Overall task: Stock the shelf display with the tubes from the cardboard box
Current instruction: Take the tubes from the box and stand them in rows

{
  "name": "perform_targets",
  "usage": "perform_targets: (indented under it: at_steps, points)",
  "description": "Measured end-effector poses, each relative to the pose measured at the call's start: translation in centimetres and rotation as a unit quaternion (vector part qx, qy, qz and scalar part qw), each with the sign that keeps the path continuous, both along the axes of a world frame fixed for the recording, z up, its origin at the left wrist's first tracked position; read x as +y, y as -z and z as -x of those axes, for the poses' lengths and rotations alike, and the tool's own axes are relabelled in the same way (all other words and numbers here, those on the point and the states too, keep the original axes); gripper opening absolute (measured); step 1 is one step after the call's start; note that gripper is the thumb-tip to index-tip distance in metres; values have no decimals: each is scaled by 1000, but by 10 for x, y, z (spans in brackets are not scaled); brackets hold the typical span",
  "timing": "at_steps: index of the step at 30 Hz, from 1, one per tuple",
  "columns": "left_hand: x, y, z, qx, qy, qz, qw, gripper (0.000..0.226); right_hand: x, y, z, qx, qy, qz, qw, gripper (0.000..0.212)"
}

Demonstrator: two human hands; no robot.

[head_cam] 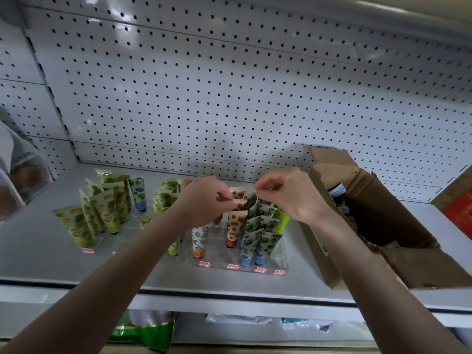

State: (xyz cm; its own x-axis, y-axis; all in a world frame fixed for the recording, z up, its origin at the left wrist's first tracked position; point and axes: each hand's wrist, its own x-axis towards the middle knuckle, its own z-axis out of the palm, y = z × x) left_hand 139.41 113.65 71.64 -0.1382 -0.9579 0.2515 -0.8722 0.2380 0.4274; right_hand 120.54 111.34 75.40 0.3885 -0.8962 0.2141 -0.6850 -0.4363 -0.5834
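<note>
We reach over the shelf (76, 264) edge with both arms. Our left hand (204, 200) pinches the crimped top of a red-patterned tube (236, 226); our right hand (288, 192) pinches a blue-flowered tube (258, 208), seemingly straightening rows in the clear display tray (278, 254). Beyond, right, the open cardboard box (357, 200) holds more tubes.

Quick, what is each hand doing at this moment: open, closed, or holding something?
Left hand: closed, pinching the top edge of an orange-patterned tube in the display.
Right hand: fingers pinched at a dark green tube; firm hold cannot be told.
</note>
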Motion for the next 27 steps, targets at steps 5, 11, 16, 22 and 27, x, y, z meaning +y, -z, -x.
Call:
perform_targets:
  at_steps: [5, 11, 16, 22, 27]
  points:
    - [-1, -10, 17, 121, 50, 29, 991, 11, -1, -21, 32, -61, 37, 18, 997, 6]
    - [2, -23, 60, 208, 120, 46, 970, 12, 1, -30, 87, -109, 98, 15, 989, 7]
    - [-3, -24, 90, 233, 141, 46, 961, 16, 2, -33, 130, -95, 125, 8, 988, 6]
    - [-10, -20, 131, 240, 153, 45, 958, 15, -10, -23, 175, -52, 137, -6, 989, 6]
    - [-13, -17, 154, 229, 143, 43, 962, 15, -25, -15, 198, -4, 111, -38, 993, 9]
